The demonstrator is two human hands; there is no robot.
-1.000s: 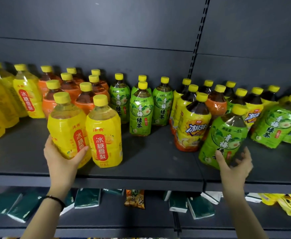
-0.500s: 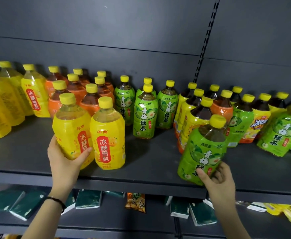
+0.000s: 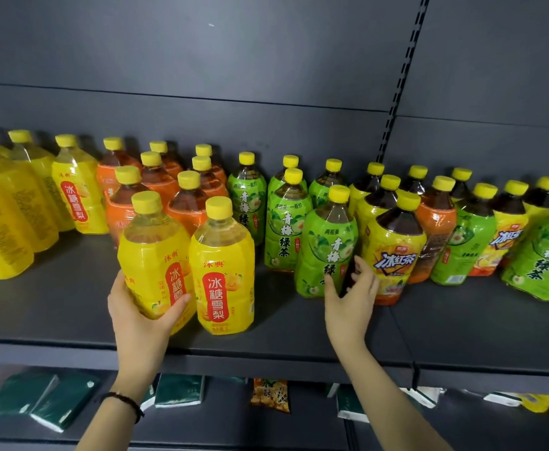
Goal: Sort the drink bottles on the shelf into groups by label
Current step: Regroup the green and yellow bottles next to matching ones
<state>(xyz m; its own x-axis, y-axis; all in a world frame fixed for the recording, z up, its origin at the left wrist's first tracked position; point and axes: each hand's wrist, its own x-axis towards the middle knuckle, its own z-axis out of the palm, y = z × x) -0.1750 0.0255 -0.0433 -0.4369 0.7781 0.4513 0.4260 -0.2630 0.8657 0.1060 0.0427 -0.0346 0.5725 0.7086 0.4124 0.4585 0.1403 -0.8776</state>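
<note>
Yellow-capped drink bottles stand on a dark shelf (image 3: 55, 307). My left hand (image 3: 139, 317) grips the lower part of a yellow pear-drink bottle (image 3: 152, 252) at the front, touching a second one (image 3: 222, 265) to its right. My right hand (image 3: 351, 301) holds the base of a green-label tea bottle (image 3: 326, 249), thumb on the label and fingers round its right side. That bottle stands next to the other green-label bottles (image 3: 287, 229). Orange-label bottles (image 3: 156, 187) stand behind the yellow pair.
More yellow pear bottles (image 3: 77, 193) fill the far left. To the right stands a mixed row: yellow iced-tea bottles (image 3: 393, 252), an orange one (image 3: 435, 222) and green ones (image 3: 468, 242). A lower shelf holds green packets (image 3: 61, 398) and a snack bag (image 3: 269, 395).
My right hand carried the green-label bottle from the mixed right group leftward to the green-label group. My left hand stayed on the yellow bottle.
</note>
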